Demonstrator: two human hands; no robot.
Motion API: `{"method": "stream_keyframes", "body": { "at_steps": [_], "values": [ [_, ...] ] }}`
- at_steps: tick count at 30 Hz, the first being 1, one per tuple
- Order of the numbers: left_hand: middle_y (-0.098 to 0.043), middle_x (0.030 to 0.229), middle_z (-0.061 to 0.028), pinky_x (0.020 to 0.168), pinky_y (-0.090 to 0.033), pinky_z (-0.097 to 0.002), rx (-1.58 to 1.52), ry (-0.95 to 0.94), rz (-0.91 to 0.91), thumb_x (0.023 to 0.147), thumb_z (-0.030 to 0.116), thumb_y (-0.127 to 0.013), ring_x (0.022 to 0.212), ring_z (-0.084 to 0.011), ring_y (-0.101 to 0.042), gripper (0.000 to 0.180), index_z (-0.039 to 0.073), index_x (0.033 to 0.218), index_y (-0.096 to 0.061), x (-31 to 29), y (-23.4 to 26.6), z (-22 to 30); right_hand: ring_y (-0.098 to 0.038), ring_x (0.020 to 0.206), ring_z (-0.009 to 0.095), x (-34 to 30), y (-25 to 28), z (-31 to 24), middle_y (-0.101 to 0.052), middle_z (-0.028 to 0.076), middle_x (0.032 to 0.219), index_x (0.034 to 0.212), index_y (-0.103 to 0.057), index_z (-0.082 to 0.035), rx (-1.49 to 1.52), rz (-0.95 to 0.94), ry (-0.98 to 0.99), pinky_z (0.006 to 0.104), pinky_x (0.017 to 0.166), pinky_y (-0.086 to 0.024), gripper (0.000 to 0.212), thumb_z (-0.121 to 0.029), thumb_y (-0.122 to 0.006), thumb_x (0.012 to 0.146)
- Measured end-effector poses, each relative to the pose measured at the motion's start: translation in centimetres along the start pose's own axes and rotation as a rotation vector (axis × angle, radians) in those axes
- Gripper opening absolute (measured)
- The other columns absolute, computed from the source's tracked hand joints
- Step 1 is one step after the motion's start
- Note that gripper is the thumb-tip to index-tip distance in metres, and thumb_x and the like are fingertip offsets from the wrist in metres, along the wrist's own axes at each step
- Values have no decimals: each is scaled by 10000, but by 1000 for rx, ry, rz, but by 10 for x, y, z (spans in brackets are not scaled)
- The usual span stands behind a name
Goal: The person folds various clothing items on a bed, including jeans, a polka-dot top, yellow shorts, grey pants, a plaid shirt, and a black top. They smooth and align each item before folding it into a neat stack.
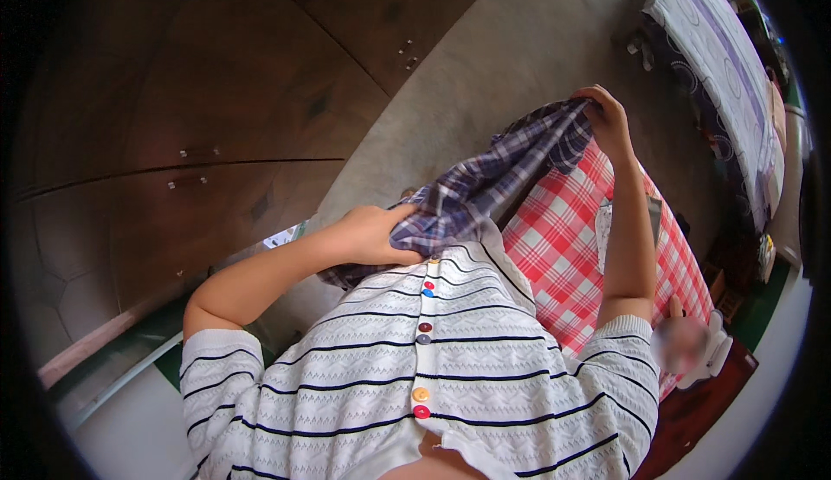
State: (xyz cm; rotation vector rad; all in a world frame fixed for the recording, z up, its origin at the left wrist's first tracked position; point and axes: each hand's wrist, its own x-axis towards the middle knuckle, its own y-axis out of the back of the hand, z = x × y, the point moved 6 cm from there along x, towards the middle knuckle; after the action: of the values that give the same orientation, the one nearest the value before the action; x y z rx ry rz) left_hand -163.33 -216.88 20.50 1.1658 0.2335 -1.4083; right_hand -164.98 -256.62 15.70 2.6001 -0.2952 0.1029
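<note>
A dark blue and white plaid cloth garment [472,186] is stretched between my two hands in front of my striped top. Its exact kind is hard to tell, since it is bunched and folded. My left hand [378,233] grips the near end close to my waist, thumb on top of the fabric. Farther out and to the right, my right hand [608,118] is raised and closed on the other end. Part of the cloth hangs down below my left hand.
Brown cabinet doors [260,125] with small handles fill the left side. Close on my right is a surface with a red and white checked cover [563,255], with a flat object under my right forearm. A bed with a white and purple sheet [714,56] stands at the far right.
</note>
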Motion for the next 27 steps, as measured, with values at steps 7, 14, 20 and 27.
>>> {"method": "stream_keyframes", "body": {
  "at_steps": [7, 14, 20, 27],
  "values": [
    [-618, 923, -242, 753, -467, -465, 113, -94, 121, 691, 177, -619, 874, -399, -593, 490, 28, 1147, -524, 17, 2, 6, -596, 963, 199, -13, 3, 27, -626, 86, 953, 978, -611, -5, 45, 42, -97, 278, 861, -433, 260, 131, -518, 776],
    [-601, 852, -196, 725, -447, -472, 80, -130, 640, 688, -76, -506, 837, -410, -578, 397, 51, 1063, -537, 5, 68, -5, -617, 932, 223, -21, 10, 35, -652, 100, 985, 1014, -643, -2, -208, -265, -297, 314, 838, -474, 190, 14, -594, 831],
    [-614, 771, -172, 643, -481, -361, -21, -298, 325, 681, 31, -616, 721, -333, -618, 367, 70, 1045, -586, -12, 119, 67, -623, 933, 257, -17, 8, 63, -667, 92, 976, 982, -678, -64, -320, -492, -330, 418, 827, -458, 177, -70, -637, 811],
    [-632, 820, -58, 579, -477, -356, 357, -494, -19, 666, 33, -650, 683, -252, -597, 326, 115, 977, -603, -29, 104, 117, -554, 982, 256, 48, -75, 83, -653, 29, 966, 913, -668, -175, -609, -439, -172, 449, 852, -349, 172, -89, -600, 781]
  ]
}}
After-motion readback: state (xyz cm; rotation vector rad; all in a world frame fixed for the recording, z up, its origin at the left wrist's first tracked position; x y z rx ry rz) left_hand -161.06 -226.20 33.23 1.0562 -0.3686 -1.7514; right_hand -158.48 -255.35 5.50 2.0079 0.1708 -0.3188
